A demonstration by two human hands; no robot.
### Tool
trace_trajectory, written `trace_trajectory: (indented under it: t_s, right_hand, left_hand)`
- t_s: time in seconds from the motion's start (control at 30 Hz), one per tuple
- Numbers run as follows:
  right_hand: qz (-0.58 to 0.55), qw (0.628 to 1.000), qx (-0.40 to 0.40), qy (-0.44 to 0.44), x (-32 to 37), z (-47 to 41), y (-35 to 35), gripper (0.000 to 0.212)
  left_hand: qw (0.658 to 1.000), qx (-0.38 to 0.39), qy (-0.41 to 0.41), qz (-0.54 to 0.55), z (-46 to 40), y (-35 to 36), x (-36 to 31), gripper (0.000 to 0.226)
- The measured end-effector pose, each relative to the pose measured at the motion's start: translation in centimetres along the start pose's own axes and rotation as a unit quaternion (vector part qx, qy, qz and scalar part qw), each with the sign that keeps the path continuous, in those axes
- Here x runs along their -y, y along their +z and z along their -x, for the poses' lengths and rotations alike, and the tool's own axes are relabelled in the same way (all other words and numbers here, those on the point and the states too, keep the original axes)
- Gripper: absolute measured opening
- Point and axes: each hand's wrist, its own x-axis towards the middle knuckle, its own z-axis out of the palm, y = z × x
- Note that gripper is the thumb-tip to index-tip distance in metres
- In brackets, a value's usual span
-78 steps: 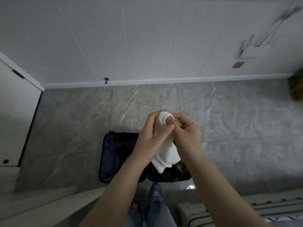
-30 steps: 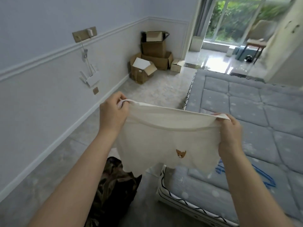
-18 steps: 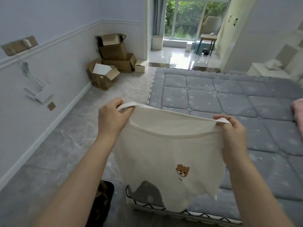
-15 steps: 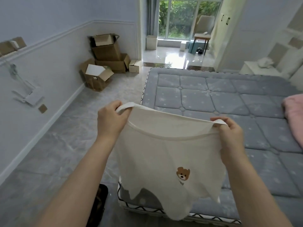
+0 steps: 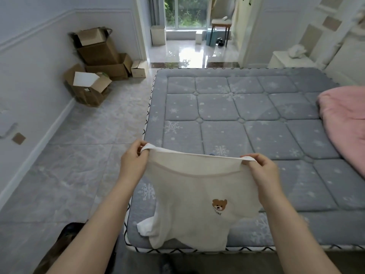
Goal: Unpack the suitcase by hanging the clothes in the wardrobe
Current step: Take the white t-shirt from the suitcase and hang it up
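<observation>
You've got the white T-shirt [image 5: 199,196] stretched between both hands, left hand [image 5: 132,162] and right hand [image 5: 262,171] each pinching a shoulder seam, and the hem trails onto the near edge of the quilted grey mattress [image 5: 246,115]. It's thin, soft knit with a small bear print on the chest, and it looks light and floppy, so keep your hold up at the shoulders, where a hanger would slip in.

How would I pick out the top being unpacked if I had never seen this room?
Find the big grey quilted mattress. At its near edge, the left hand and right hand hold a cream T-shirt spread out by its shoulders. Unlike the pink blanket at the right, it bears a small brown bear face.
</observation>
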Motion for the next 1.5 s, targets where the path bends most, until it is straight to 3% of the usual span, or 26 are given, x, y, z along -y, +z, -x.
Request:
trace_trajectory:
  t_s: [0.23, 0.33, 0.43, 0.83, 1.0, 1.27, 1.5]
  right_hand:
    - [0.065, 0.993, 0.009, 0.097, -6.4, -1.7, 2.5, 0.007]
    - [0.109, 0.985, 0.06, 0.123, -8.0, -1.8, 4.0, 0.024]
    - [0.122, 0.983, 0.06, 0.126, -9.0, -2.1, 5.1, 0.035]
    - [0.111, 0.969, 0.024, 0.22, -13.1, -7.4, 5.3, 0.017]
    - [0.161, 0.958, 0.071, 0.226, -16.2, -13.2, 6.0, 0.019]
    - [0.347, 0.892, 0.222, 0.187, -20.5, -22.4, 6.9, 0.029]
    - [0.486, 0.774, 0.39, 0.114, -26.8, -30.3, 9.2, 0.044]
  left_hand:
    - [0.993, 0.101, -0.064, 0.011, -1.9, 4.1, 4.4, 0.021]
    - [0.987, 0.137, -0.081, 0.012, -2.8, 5.6, 6.2, 0.024]
    - [0.98, 0.158, -0.119, 0.006, -3.6, 7.0, 7.7, 0.02]
    - [0.959, 0.221, -0.175, -0.029, -4.7, 12.9, 9.6, 0.019]
    - [0.955, 0.204, -0.21, -0.048, -5.0, 15.9, 9.3, 0.016]
    - [0.948, 0.141, -0.282, -0.044, -4.1, 21.3, 9.9, 0.01]
    - [0.934, 0.096, -0.342, -0.023, -3.9, 25.0, 12.0, 0.011]
